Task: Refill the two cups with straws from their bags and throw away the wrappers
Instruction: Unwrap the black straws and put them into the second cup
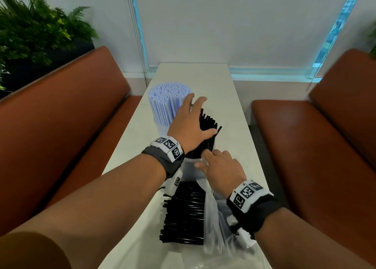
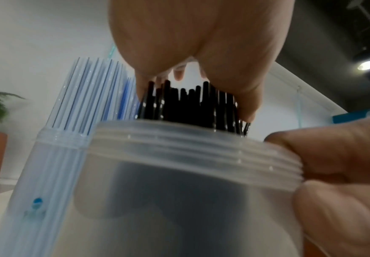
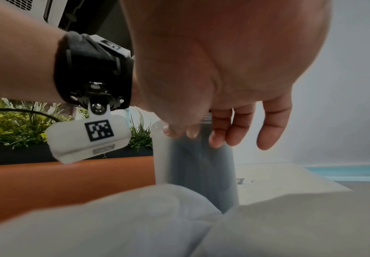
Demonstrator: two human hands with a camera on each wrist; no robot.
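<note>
A clear cup (image 1: 190, 167) holds a bundle of black straws (image 1: 207, 124) that lean to the right. My left hand (image 1: 189, 124) lies flat on the straw tops, fingers straight; in the left wrist view its palm (image 2: 190, 43) presses on the black straws (image 2: 190, 104). My right hand (image 1: 219, 169) grips the cup's threaded rim (image 2: 190, 147), its fingers (image 2: 338, 156) curled against the side. Behind stands a second cup full of blue-and-white straws (image 1: 164, 103). More black straws (image 1: 185, 213) lie loose on a clear plastic bag (image 1: 211, 217) near me.
The narrow white table (image 1: 203, 75) runs away from me to a window wall. Brown benches flank it at the left (image 1: 61, 126) and the right (image 1: 325, 136). Green plants (image 1: 30, 28) stand behind the left bench. Crumpled plastic (image 3: 135, 226) fills the near table end.
</note>
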